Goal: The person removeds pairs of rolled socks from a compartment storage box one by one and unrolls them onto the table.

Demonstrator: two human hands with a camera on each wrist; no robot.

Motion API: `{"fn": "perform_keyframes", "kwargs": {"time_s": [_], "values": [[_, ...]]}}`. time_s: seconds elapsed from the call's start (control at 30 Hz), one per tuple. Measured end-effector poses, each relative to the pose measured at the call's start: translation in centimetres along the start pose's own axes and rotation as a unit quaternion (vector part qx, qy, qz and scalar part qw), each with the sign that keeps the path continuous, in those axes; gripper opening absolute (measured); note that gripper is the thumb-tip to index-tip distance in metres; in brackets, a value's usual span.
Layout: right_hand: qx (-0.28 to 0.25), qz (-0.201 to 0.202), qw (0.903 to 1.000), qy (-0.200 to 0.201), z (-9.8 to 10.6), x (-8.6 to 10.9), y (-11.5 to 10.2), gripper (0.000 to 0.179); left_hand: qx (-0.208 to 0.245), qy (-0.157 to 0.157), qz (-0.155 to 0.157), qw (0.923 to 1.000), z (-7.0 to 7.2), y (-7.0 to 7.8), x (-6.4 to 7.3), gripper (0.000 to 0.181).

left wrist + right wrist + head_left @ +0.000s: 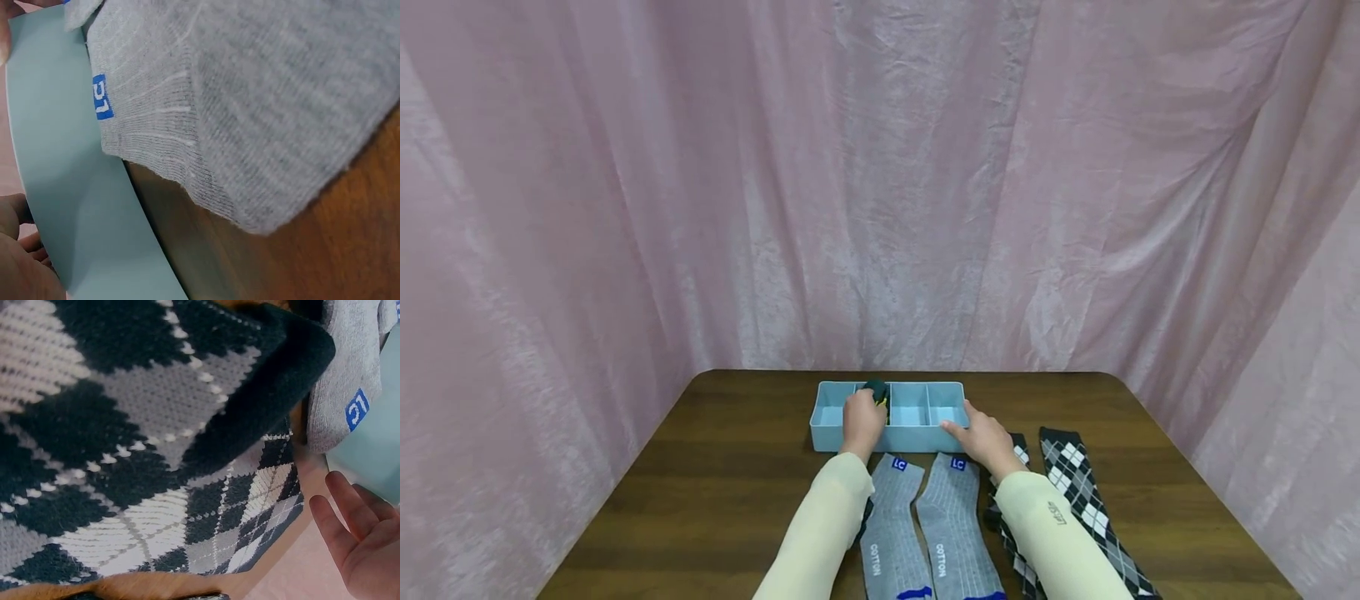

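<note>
A light blue divided box [872,438] stands toward the back of the table. My left hand [862,421] reaches over its front wall into a compartment left of the middle, holding a dark bundle with yellow trim [877,388]. The bundle's lower part is hidden. In the left wrist view, my left hand [25,262] shows beyond the box's wall, its fingers partly hidden. At the box's right front corner rests my right hand [985,435], thumb by the front rim and the other fingers along the right side. In the right wrist view, those fingers [340,534] are extended and slightly spread.
Two grey socks [891,525] marked COTTON lie in front of the box. Black, white and grey argyle socks [1078,475] lie to the right, partly under my right sleeve [1060,533]. A dark item [867,518] peeks out beside my left sleeve. Pink curtain [880,183] hangs behind the table.
</note>
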State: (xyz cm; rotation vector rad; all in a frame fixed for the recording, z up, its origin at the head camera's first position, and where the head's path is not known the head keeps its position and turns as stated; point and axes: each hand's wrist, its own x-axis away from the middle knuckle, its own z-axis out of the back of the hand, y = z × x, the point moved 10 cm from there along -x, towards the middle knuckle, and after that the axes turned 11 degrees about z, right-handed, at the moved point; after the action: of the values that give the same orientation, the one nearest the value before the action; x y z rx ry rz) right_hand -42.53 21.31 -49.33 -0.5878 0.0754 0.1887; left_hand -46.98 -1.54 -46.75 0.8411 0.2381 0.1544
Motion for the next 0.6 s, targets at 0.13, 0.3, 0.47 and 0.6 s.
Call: {"fn": "perform_keyframes", "kwargs": {"time_s": [0.13,0.3,0.47,0.6], "values": [[-0.001,0.0,1.0,0.002,0.2,-0.2,0.1,0.08,0.029,0.016,0.007,0.9994,0.6,0.0,-0.4,0.031],[-0.005,-0.004,1.0,-0.003,0.1,-0.5,0.3,0.08,0.068,0.023,0.014,0.9973,1.6,0.2,-0.9,0.038],[-0.003,-0.007,1.0,-0.003,0.2,-0.5,0.6,0.08,0.079,0.037,0.001,0.9961,3.0,1.1,-1.5,0.039],[0.012,0.008,0.9998,0.013,0.8,-0.5,0.2,0.078,0.078,0.029,-0.015,0.9964,3.8,2.1,-1.7,0.039]]}}
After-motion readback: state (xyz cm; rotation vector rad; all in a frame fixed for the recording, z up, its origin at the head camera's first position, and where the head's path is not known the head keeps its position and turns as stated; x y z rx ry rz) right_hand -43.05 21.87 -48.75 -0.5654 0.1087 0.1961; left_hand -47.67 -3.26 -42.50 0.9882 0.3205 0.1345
